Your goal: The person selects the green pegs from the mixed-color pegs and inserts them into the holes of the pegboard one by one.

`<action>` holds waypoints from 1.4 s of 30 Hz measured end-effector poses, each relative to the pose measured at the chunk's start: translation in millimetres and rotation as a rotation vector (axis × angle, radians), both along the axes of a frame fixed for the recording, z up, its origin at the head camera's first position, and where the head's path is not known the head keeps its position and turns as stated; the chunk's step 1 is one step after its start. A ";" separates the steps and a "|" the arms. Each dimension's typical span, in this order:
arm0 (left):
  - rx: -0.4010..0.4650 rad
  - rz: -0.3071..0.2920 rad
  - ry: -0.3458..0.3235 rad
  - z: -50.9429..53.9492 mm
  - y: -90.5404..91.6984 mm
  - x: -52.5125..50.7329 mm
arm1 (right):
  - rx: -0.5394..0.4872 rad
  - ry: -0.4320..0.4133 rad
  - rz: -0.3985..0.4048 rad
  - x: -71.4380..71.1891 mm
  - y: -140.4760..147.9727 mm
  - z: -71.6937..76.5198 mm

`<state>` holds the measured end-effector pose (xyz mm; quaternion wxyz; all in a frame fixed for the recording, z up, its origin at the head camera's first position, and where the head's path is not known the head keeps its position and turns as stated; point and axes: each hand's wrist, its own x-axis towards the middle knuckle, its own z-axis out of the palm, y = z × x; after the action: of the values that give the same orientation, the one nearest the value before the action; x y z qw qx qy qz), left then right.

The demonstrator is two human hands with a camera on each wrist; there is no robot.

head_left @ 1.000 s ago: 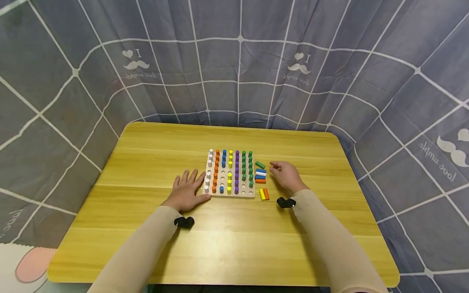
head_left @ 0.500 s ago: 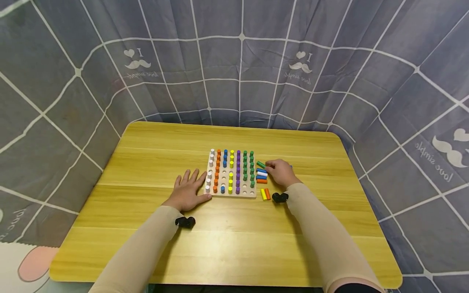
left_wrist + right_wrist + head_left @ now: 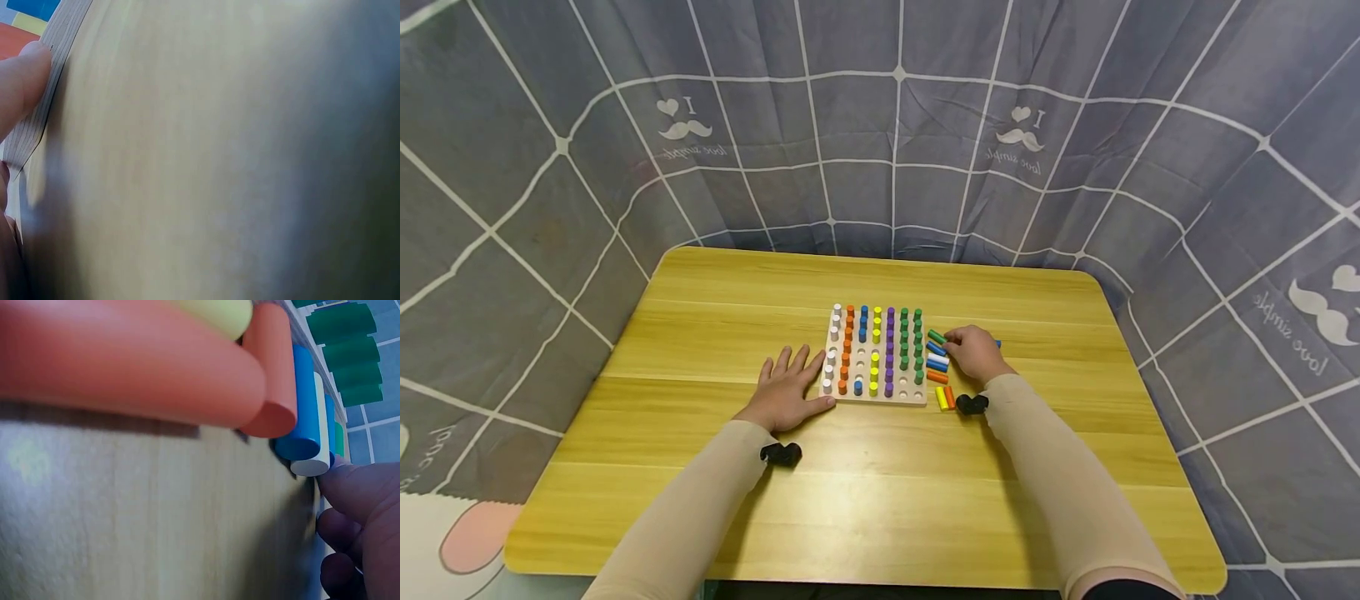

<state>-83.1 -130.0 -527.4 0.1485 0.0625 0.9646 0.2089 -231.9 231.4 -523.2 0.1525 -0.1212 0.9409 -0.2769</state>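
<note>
A wooden pegboard (image 3: 874, 402) carries columns of white, orange, blue, yellow, purple and green pegs. My left hand (image 3: 784, 393) rests on the table with fingers spread, its thumb (image 3: 28, 78) against the board's edge. To the board's right lies a group of loose pegs. My right hand (image 3: 976, 354) is there, its fingertips at the ends of the green peg (image 3: 936, 336) and a blue peg (image 3: 936, 348). In the right wrist view its thumb (image 3: 350, 487) is beside the white peg (image 3: 310, 467). Whether the fingers pinch a peg is hidden.
Below the white peg lie another blue peg (image 3: 937, 366) and an orange peg (image 3: 937, 377). A yellow peg (image 3: 942, 399) and another orange peg (image 3: 950, 397) lie nearer the front. A blue piece (image 3: 998, 343) shows just beyond the right hand. A grey checked curtain (image 3: 857, 125) surrounds the table (image 3: 865, 500).
My right hand has moved left to the loose pegs, and several of them have turned slightly, the upper blue one most clearly. The left hand has stayed in place.
</note>
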 end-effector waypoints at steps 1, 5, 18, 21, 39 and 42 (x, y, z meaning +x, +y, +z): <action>0.000 0.000 0.001 0.1 0.3 0.0 | 0.004 0.005 0.001 0.0 0.1 -0.8; 0.000 0.002 -0.002 0.4 0.7 0.0 | 0.010 0.017 0.005 0.3 0.1 -2.3; -0.011 0.000 -0.001 0.8 1.0 -0.3 | 0.019 0.041 0.000 -3.4 -3.0 -4.2; -0.011 0.000 0.001 1.7 1.1 0.0 | 0.009 0.035 -0.006 -3.6 -2.7 -5.6; -0.013 -0.002 0.002 3.1 0.3 0.0 | -0.159 0.093 -0.066 17.0 4.4 13.6; -0.002 -0.002 -0.002 2.5 0.5 -1.1 | -0.216 0.090 -0.076 22.8 6.5 17.8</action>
<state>-84.2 -129.5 -525.0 0.1496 0.0631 0.9646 0.2077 -209.1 237.9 -505.4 0.0856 -0.1132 0.9155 -0.3764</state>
